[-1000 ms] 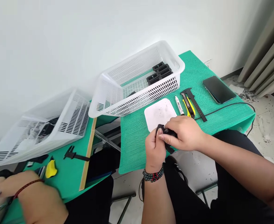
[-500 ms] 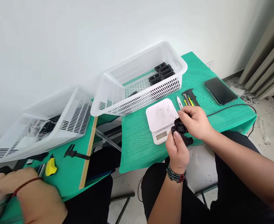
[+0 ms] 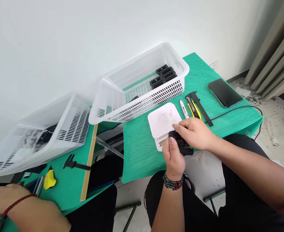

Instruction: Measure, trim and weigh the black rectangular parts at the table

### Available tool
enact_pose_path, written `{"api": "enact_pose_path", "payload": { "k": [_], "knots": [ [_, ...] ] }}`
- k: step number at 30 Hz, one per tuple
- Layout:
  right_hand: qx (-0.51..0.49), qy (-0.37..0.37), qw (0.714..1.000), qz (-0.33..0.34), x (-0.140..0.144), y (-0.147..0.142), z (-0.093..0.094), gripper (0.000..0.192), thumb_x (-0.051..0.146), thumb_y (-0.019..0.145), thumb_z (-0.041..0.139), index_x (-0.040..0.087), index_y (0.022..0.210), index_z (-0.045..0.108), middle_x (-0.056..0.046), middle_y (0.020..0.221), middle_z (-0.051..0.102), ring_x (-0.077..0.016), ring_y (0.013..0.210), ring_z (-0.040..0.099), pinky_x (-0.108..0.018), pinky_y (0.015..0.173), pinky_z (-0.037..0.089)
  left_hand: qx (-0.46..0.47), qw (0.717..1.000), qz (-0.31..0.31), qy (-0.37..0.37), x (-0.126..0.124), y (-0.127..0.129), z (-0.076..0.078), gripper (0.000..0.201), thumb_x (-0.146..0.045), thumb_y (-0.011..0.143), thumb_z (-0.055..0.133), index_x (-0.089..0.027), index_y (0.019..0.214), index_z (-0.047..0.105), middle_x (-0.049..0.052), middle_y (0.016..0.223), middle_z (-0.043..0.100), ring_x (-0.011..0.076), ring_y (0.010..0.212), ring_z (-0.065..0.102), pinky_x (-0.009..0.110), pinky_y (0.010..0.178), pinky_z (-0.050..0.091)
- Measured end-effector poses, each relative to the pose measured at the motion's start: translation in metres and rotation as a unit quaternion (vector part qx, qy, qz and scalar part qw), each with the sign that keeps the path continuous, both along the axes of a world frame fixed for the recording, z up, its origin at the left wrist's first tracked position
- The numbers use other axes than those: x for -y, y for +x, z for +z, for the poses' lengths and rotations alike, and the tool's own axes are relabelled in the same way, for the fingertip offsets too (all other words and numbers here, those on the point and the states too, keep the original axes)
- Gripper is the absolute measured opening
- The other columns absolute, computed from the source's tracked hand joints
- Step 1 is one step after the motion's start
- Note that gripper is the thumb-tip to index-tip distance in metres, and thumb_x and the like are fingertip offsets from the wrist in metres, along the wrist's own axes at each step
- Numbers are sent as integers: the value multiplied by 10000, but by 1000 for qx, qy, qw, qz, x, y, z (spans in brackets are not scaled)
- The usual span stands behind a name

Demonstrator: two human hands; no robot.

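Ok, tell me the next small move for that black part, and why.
Probably set the black part down on the white scale. Both the left hand and right hand hold it right at the scale's near edge, and the platform is bare.

Mat [image 3: 142, 151] is looking like green woven cloth, rough and matt. Basket [image 3: 142, 106] is showing white perforated plastic, slightly glossy; second basket [image 3: 66, 129] same plastic. Scale [image 3: 163, 120] is showing smooth white plastic, matt, with dark specks on top. Black part [image 3: 184, 146] between left hand [image 3: 174, 158] and right hand [image 3: 194, 133] is looking like matt plastic. Phone [image 3: 224, 92] is showing glossy glass. Caliper [image 3: 200, 106] is looking matt black, material unclear. Knife [image 3: 195, 111] is showing yellow plastic. Marker [image 3: 183, 108] is smooth white plastic. Bracelet [image 3: 172, 183] is showing glossy beads. Table edge [image 3: 88, 167] is looking like bare wood. Curtain [image 3: 272, 61] is matt grey cloth.
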State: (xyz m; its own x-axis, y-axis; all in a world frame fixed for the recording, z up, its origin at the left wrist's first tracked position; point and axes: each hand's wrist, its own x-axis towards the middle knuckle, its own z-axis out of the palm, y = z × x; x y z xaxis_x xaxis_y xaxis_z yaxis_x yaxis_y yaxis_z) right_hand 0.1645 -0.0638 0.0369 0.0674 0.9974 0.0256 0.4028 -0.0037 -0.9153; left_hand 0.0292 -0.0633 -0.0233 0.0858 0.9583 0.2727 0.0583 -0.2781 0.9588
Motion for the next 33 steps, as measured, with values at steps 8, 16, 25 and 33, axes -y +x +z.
{"api": "enact_pose_path", "payload": {
  "k": [8, 16, 25, 33],
  "knots": [
    [-43, -31, 999, -5, 0, 4, -1, 518, 428, 1024, 425, 226, 562, 303, 37, 530, 361, -124, 549, 313, -298, 559, 243, -13, 999, -42, -8, -1, -5, 7, 468, -601, 995, 528, -201, 803, 678, 58, 795, 684, 241, 910, 674, 374, 911, 548],
    [131, -31, 989, 55, 9, -11, 8, 449, 356, 1042, 408, 198, 636, 514, -24, 663, 577, -144, 609, 391, -312, 591, 217, 4, 991, -108, -74, -17, -26, 1, 478, -635, 956, 574, -192, 812, 685, 45, 766, 676, 222, 829, 668, 346, 818, 564],
    [-95, -36, 992, -74, -9, 13, -9, 489, 433, 976, 473, 234, 545, 355, 26, 537, 375, -138, 550, 353, -307, 553, 266, -123, 983, -135, 25, -3, -7, 16, 519, -612, 1021, 448, -223, 696, 557, 21, 666, 577, 175, 629, 550, 308, 627, 474],
    [-357, -4, 885, -298, -33, 40, -13, 336, 503, 814, 593, 255, 693, 401, 2, 690, 430, -174, 646, 470, -295, 576, 420, -206, 956, -203, 40, -8, -12, 17, 461, -541, 1025, 465, -218, 710, 562, 13, 617, 565, 158, 560, 510, 280, 544, 412]
  ]
}}
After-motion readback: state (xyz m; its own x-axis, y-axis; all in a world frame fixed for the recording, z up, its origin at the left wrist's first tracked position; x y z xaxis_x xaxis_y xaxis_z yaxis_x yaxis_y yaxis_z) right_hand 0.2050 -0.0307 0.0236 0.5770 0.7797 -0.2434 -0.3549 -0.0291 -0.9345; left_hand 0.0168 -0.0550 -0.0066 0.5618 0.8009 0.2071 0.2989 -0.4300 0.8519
